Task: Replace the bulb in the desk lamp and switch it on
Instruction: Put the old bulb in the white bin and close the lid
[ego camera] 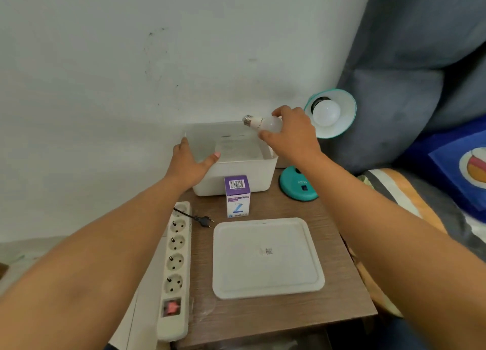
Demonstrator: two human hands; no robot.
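Note:
My right hand (290,134) holds a white bulb (263,123) by its globe above the white plastic box (236,177), with the metal screw base pointing left. My left hand (190,163) grips the box's near left rim, thumb inside. The teal desk lamp (332,113) stands to the right of the box. Its shade faces me and a second white bulb (326,112) sits in its socket. The lamp's round teal base (298,186) rests on the wooden table. The lamp's black plug (203,221) lies loose on the table beside the power strip (175,268).
A purple and white bulb carton (237,196) stands in front of the box. The box's white lid (267,257) lies flat near the table's front edge. The power strip's red switch (171,307) is at its near end. A grey sofa and cushions (410,100) crowd the right side.

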